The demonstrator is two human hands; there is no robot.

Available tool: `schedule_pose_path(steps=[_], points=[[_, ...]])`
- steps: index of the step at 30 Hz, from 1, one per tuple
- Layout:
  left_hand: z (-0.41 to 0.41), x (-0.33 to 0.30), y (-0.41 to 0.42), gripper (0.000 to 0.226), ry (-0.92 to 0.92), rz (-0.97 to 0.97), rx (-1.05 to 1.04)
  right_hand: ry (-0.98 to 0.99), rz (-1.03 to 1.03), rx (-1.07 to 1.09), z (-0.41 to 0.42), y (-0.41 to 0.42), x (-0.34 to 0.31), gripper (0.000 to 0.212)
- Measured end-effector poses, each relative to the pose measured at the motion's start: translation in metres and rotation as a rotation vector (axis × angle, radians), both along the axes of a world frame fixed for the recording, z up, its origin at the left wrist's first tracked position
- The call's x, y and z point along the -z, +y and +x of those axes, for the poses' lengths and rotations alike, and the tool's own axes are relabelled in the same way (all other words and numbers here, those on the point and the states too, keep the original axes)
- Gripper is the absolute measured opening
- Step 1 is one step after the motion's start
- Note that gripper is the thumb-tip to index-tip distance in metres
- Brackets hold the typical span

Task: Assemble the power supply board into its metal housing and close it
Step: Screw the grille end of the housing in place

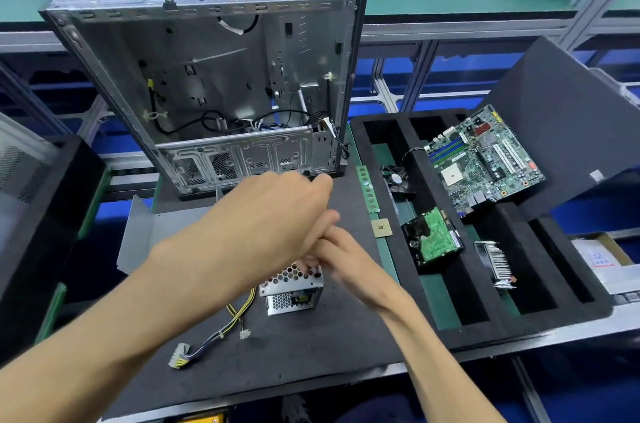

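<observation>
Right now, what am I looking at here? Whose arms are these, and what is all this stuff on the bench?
No machine: a person's arms, filmed by a camera on their head, looking down. The left hand crosses over the right hand above a small metal power supply with loose wires. What the fingers hold is blurred. Behind stands an open computer case. The foam tray on the right holds a motherboard, a hard drive and a heatsink.
</observation>
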State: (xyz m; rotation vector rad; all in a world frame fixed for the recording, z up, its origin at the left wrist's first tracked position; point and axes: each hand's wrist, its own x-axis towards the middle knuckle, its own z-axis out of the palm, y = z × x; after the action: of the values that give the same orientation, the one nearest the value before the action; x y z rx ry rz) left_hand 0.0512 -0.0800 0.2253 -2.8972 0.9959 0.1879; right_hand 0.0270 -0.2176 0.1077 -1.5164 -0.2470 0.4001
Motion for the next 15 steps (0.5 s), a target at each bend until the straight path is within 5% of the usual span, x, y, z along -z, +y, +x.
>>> schedule_pose_path(steps=[3, 8, 12, 15], points=[[0.004, -0.003, 0.002, 0.010, 0.104, -0.030, 0.082, 0.054, 0.069, 0.007, 0.009, -0.007, -0.002, 0.018], [0.005, -0.004, 0.009, 0.011, 0.245, -0.176, 0.202, 0.052, 0.111, -0.052, 0.010, -0.007, -0.009, 0.017], [0.010, -0.002, 0.018, 0.053, 0.027, -0.097, 0.012, 0.101, 0.158, -0.028, 0.007, -0.009, -0.006, 0.027], [0.009, -0.001, 0.015, 0.063, 0.009, -0.176, -0.023, 0.111, 0.140, -0.024, 0.003, -0.011, -0.008, 0.020]])
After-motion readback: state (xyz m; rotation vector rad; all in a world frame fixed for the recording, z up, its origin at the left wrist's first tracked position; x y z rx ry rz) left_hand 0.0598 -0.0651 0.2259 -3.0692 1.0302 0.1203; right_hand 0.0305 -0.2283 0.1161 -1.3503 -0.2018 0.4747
